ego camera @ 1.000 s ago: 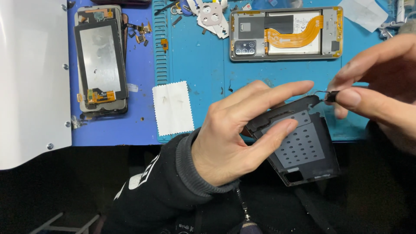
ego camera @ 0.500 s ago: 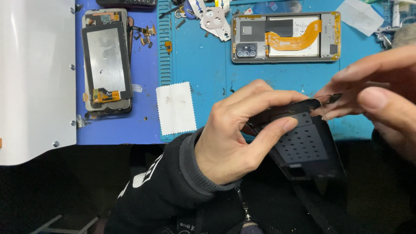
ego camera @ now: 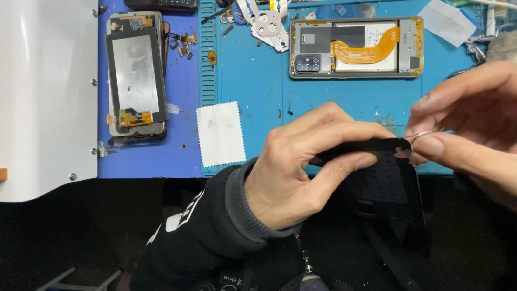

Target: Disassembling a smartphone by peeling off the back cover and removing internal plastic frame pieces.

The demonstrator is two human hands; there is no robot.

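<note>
Left hand at centre frame: thumb and fingers are pinched around the top edge of a thin black panel, holding it up off the counter, tilted toward the camera. The panel hangs at lower right of centre, dark and dotted, and its lower part fades into the black clothing below.

Right hand at the right edge: thumb and forefinger are closed on a slim metal tool, which looks like tweezers, though most of it is hidden. Its tip sits right at the panel's upper right corner, touching or just beside it; I cannot tell which.

Moving outward: a white cloth square lies left of the hands. An opened phone body with an orange flex cable sits at upper centre right. A screen assembly lies at upper left, with loose small parts beside it.

The risk, as I judge it: the tool could slip at that corner and scratch or bend the thin panel. Too hard a pinch on the left could flex it, too loose and it drops into the lap.
</note>
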